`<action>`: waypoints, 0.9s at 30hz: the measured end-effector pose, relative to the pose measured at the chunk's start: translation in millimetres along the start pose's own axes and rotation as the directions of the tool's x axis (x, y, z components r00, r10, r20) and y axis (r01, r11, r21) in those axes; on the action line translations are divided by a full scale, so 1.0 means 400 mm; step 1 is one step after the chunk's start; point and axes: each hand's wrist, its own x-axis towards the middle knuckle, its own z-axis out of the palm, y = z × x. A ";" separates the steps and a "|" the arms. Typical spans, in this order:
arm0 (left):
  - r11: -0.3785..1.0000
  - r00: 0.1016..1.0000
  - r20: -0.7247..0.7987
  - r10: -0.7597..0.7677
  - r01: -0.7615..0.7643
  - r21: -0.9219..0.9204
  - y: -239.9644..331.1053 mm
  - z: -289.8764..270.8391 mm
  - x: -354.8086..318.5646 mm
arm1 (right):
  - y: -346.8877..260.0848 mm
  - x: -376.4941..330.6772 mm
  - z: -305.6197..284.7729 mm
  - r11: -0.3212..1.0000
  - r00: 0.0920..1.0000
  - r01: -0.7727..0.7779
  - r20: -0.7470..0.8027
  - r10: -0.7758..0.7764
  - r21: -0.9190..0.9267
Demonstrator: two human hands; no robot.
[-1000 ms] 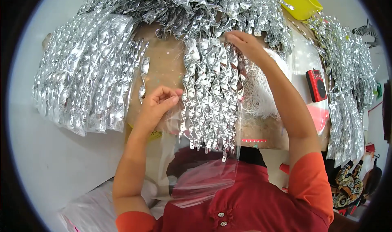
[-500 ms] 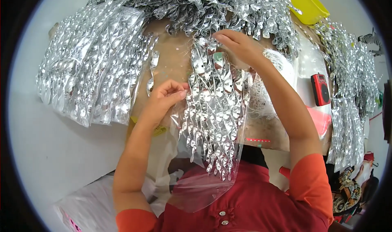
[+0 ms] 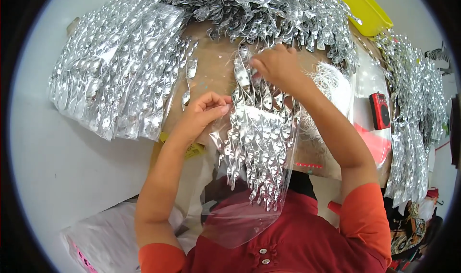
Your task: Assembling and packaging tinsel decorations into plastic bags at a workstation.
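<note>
Tabletop (image 3: 213,64): left hand (image 3: 207,112) pinching clear bag (image 3: 240,230), right hand (image 3: 279,67) over silver strands (image 3: 261,141), grip unclear; tangles could rip that bag.

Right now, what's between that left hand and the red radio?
The head view shows silver strands, white string and the right forearm between the left hand and the radio.

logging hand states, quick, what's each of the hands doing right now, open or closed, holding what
Left hand: closed, pinching the clear bag.
Right hand: fingers curled at the silver strips; grip cannot be told.
</note>
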 end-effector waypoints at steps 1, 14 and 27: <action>1.000 1.000 -0.022 0.000 0.001 0.018 -0.007 0.000 0.001 | -0.012 -0.025 -0.018 0.999 0.996 0.040 0.076 -0.039 -0.018; 0.998 0.995 -0.091 -0.031 0.025 -0.061 -0.001 0.041 -0.036 | 0.019 0.104 0.057 0.823 0.999 0.048 -0.024 -0.042 0.567; 0.996 0.982 -0.185 -0.034 0.018 -0.087 -0.018 0.021 -0.028 | -0.015 0.084 0.039 0.688 0.935 0.009 0.238 -0.262 0.725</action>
